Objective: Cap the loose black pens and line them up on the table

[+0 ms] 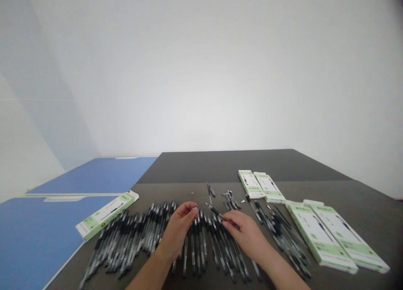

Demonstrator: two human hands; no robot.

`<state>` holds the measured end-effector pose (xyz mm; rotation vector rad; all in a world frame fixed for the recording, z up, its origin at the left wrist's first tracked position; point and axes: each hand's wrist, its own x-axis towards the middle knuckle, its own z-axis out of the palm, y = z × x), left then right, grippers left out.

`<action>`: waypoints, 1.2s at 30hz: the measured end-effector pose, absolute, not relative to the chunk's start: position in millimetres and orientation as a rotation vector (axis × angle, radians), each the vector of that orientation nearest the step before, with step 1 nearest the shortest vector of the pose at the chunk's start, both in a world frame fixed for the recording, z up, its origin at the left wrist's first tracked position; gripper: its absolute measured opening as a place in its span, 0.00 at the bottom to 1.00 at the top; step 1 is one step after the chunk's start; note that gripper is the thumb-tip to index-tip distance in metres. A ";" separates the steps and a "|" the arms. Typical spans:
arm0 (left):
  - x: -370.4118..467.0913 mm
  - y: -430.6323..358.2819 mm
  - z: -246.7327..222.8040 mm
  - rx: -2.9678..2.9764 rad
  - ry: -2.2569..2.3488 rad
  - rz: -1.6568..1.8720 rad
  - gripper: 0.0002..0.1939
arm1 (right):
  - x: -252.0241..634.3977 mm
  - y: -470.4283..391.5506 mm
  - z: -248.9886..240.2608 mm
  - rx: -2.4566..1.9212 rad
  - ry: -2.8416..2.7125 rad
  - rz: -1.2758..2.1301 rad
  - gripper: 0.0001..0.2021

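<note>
My right hand (244,231) pinches a black-gripped pen (214,210), its pointed tip aimed up and to the left. Thumb and fingers of my left hand (179,227) are pressed together on a small pale piece, mostly hidden and too small to name. Beneath both hands lies a wide row of clear-barrelled pens with black grips (197,244). Just beyond my right hand is a small heap of short clear and silver pen parts (230,199). Two thin dark pen pieces (210,190) lie farther back.
A green-and-white pen box (107,214) rests at an angle on the left, beside the pens. Two more boxes (261,186) lie at the back right, and a larger-looking pair (336,235) nearer right. Another pen pile (280,235) is between. Blue panels (37,235) flank the dark table (226,166).
</note>
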<state>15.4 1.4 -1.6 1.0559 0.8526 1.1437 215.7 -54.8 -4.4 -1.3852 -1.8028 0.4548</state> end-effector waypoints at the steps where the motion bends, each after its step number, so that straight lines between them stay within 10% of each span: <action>1: 15.5 1.4 -1.4 1.055 0.851 1.143 0.13 | 216.4 -54.6 -3.9 -1.386 -1.808 0.444 0.08; 36: 17.1 -2.3 -7.6 1.224 0.860 0.996 0.09 | 211.4 -58.6 -9.4 -1.375 -1.913 0.425 0.15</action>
